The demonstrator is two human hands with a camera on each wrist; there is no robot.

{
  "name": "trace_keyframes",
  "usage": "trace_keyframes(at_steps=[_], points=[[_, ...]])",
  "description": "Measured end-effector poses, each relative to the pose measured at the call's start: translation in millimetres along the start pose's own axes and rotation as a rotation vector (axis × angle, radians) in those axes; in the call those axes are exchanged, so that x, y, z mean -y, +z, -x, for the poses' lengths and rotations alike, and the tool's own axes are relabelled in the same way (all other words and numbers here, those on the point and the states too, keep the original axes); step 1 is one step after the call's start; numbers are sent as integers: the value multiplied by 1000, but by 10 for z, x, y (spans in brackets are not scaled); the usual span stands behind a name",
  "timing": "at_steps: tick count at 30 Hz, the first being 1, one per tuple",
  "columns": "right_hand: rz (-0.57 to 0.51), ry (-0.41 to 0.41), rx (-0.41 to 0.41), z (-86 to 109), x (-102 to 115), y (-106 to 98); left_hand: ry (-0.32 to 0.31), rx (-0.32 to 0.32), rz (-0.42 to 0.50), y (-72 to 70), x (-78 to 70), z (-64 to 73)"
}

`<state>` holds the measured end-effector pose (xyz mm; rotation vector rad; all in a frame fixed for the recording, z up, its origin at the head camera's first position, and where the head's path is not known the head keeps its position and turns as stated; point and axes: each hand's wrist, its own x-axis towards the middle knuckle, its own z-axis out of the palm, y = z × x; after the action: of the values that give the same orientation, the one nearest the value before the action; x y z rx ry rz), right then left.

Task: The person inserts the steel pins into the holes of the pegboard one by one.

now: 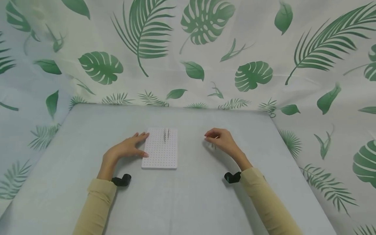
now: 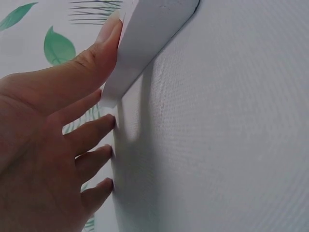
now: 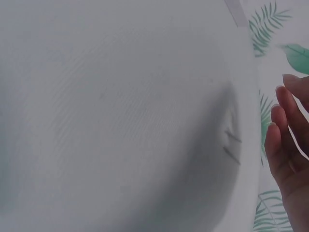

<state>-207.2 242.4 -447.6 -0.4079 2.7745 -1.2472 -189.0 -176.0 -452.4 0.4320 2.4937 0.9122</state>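
Note:
A white board with a grid of small holes (image 1: pixel 158 157) lies flat on the table. Several thin metal pins (image 1: pixel 168 133) stand upright in its far right part. At the board's left edge rests my left hand (image 1: pixel 125 147), fingers spread and thumb (image 2: pixel 104 48) touching the near part of that side. To the right of the board, my right hand (image 1: pixel 223 140) hovers over the table with loosely bent fingers and thumb near the index fingertip; I see nothing between them. Two thin dark pins (image 3: pixel 232 137) lie on the table below it.
A pale grey cloth covers the table (image 1: pixel 202 202). White curtain fabric with green leaves (image 1: pixel 205 91) hangs behind and at both sides. On each wrist sits a small black camera, left camera (image 1: pixel 121 180) and right camera (image 1: pixel 232 177).

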Motion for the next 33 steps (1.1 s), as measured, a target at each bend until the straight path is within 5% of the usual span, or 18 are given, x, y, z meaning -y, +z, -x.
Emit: trace_keyframes(at_steps=[11,19,33], points=[[59,22,6,69,-132,-150,-16,4,3,-14,-14,-12],[139,87,105,83,-222,-172,-32,8,11,-12,-25,4],[231,72,169,48,-292,-167,-12,-1,18,2,-7,2]])
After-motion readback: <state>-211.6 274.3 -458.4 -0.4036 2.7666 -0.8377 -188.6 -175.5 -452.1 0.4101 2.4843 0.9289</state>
